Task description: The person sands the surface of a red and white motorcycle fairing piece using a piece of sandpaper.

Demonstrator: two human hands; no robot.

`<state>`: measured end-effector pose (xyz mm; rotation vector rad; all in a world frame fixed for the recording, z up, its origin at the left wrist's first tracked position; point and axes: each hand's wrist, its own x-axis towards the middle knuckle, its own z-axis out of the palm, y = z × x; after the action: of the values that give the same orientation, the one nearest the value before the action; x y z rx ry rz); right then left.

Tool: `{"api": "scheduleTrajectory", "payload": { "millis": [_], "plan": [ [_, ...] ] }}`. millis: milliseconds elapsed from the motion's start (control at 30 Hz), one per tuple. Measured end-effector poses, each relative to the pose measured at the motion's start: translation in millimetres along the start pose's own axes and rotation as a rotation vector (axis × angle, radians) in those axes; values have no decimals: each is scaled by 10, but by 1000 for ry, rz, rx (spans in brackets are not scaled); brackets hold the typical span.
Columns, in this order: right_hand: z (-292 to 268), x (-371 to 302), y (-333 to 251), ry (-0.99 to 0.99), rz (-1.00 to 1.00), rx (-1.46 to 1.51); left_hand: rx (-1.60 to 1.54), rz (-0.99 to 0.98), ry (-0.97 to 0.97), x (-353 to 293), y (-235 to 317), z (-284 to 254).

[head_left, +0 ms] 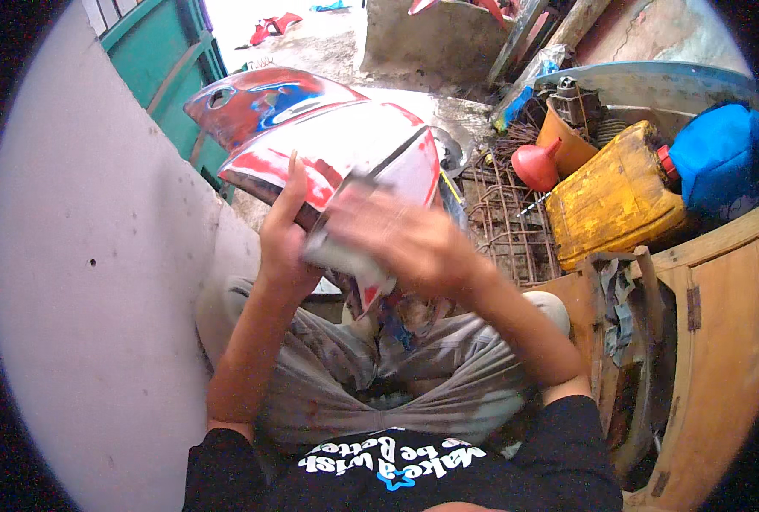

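A small grey-white body panel (pixel 338 255) with a red patch near its pointed lower end is held up over my lap. My left hand (pixel 284 235) grips its left side, thumb pointing up and the other fingers mostly hidden. Across its top lies my right hand (pixel 405 243), its fingers smeared by motion. Whether a dark greyish patch at those fingertips is something held, I cannot tell. Just beyond both hands rests a larger white and red vehicle panel (pixel 354 154) with a dark slot. Behind it sits a red, blue and white panel (pixel 264 102).
A pale wall (pixel 98 282) rises close on my left, with a green door (pixel 166 72) beyond. To my right are a rusty wire grid (pixel 503 213), a yellow jerrycan (pixel 623 196), a red funnel (pixel 535 164), a blue bag (pixel 721 154) and a wooden cabinet (pixel 721 333).
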<state>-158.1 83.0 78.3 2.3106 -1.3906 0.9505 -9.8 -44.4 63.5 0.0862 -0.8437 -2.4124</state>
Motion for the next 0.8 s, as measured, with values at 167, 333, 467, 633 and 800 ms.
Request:
{"api": "scheduleTrajectory", "payload": {
  "millis": [167, 333, 467, 633, 800],
  "plan": [
    [-24, -157, 456, 173, 493, 106, 70, -14, 121, -37, -7, -16],
    [62, -19, 26, 7, -42, 19, -53, 27, 69, 11, 15, -18],
    [-134, -146, 472, 183, 630, 218, 80, 50, 214, -34, -80, 71],
    [70, -9, 29, 81, 115, 9, -70, -8, 14, -19, -56, -77],
    [-236, -73, 431, 137, 746, 259, 113, 50, 129, -55, -74, 99]
  ]
}}
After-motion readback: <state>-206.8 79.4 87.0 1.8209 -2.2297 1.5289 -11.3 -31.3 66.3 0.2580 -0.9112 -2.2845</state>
